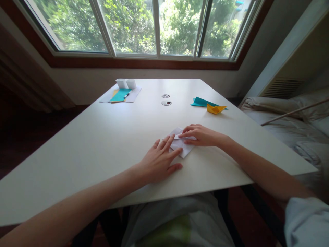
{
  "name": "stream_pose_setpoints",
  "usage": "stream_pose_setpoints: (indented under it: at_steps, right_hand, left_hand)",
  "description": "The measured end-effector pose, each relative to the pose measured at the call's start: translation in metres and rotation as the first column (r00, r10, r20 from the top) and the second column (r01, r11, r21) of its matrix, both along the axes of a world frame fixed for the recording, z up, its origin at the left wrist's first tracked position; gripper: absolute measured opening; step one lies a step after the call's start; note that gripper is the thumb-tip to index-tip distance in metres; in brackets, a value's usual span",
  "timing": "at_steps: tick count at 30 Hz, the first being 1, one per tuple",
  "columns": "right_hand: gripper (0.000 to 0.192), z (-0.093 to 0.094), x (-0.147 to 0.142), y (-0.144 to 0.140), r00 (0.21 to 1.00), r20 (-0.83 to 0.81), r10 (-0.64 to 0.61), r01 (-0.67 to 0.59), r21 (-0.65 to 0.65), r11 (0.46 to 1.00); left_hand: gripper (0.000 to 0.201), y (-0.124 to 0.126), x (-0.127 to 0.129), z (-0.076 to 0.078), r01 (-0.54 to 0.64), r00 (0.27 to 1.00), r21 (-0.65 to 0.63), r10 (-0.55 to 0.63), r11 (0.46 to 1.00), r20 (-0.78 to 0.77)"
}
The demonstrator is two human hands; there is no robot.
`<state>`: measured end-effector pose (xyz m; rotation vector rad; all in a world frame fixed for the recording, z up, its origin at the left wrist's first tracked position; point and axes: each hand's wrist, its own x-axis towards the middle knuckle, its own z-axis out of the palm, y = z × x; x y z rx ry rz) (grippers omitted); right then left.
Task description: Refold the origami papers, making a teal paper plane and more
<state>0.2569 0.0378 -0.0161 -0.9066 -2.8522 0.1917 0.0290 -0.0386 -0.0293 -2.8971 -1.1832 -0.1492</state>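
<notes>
On the white table (108,137) in front of me lies a small piece of folded white paper (183,151), with creases and layered flaps. My left hand (159,159) rests over its left side, fingers spread and fingertips pressing on it. From the right, my right hand (199,135) reaches onto the paper with fingers stretched out and the thumb apart below them. Both hands cover parts of the sheet, so its full outline is hidden.
A yellow paper boat (215,109) and a teal folded paper (203,102) sit at the right. Far left are white folded paper boxes (125,83), teal sheets (120,95) and a pen (128,94). Two round inserts (166,102) are set into the tabletop. A padded seat (277,116) stands at right.
</notes>
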Motion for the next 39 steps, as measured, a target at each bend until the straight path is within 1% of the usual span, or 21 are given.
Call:
stream_pose_setpoints:
  at_steps: [6,9,13,18,21,25,28,31,34,39]
  right_hand:
    - [0.035,0.0,-0.002,-0.002,0.999,0.053,0.009,-0.012,0.053,0.999]
    - [0.031,0.004,-0.002,-0.004,0.997,0.07,0.005,-0.011,0.083,0.997]
    - [0.029,0.013,-0.001,-0.008,0.993,0.116,-0.015,0.0,0.128,0.992]
    - [0.029,0.018,0.002,-0.011,0.99,0.141,-0.033,0.017,0.11,0.994]
    - [0.03,0.017,0.001,-0.012,0.988,0.146,-0.04,0.022,0.128,0.991]
    - [0.031,0.01,-0.01,-0.015,0.988,0.143,-0.054,0.017,0.248,0.969]
    - [0.033,0.002,-0.021,-0.018,0.992,0.127,-0.014,-0.024,0.295,0.955]
    - [0.035,-0.004,-0.03,-0.019,0.995,0.1,0.002,-0.031,0.288,0.957]
    - [0.037,-0.006,-0.034,-0.017,0.996,0.092,-0.014,-0.01,0.254,0.967]
    - [0.038,0.003,-0.026,-0.014,0.987,0.121,-0.107,0.086,0.172,0.981]
  left_hand:
    - [0.053,0.0,0.001,0.0,-0.019,1.0,-0.042,0.018,0.999,-0.025]
    - [0.054,-0.002,0.002,0.001,-0.055,0.997,-0.008,0.054,0.998,-0.048]
    - [0.053,-0.008,0.005,0.004,-0.13,0.988,0.037,0.132,0.991,-0.073]
    - [0.053,-0.011,0.007,0.007,-0.171,0.98,0.058,0.176,0.984,-0.097]
    - [0.054,-0.011,0.008,0.006,-0.184,0.978,0.044,0.187,0.982,-0.091]
    - [0.054,-0.01,0.008,0.005,-0.184,0.979,0.03,0.186,0.983,-0.086]
    - [0.057,-0.009,0.007,0.004,-0.178,0.979,0.043,0.182,0.983,-0.096]
    - [0.057,-0.009,0.007,0.003,-0.17,0.979,0.062,0.176,0.983,-0.104]
    - [0.057,-0.009,0.007,0.003,-0.165,0.979,0.07,0.172,0.984,-0.109]
    - [0.055,-0.009,0.007,0.005,-0.165,0.98,0.06,0.171,0.984,-0.101]
